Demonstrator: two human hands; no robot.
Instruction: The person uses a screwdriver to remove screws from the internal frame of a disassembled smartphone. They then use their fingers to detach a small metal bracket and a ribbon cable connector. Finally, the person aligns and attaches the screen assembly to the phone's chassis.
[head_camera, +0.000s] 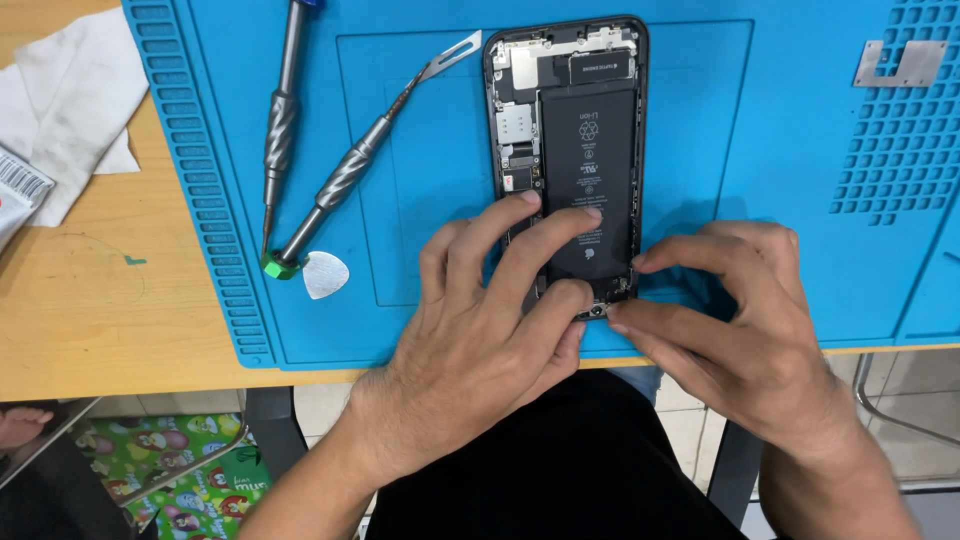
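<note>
An opened smartphone (567, 130) lies on a blue work mat (780, 150), its black battery (588, 170) and circuit boards exposed. My left hand (480, 340) rests on the phone's lower half, index and middle fingers pressing on the battery, thumb at the bottom edge. My right hand (740, 320) comes in from the right, its thumb and index fingertips pinching at the phone's bottom right corner. Whether a small part sits between those fingertips cannot be made out.
Two metal screwdrivers (280, 120) (345, 180) lie on the mat's left part, beside a spudger blade (450, 55) and a silver pick (326, 274). A small metal plate (898, 63) sits top right. White tissue (75, 100) lies on the wooden table (100, 320).
</note>
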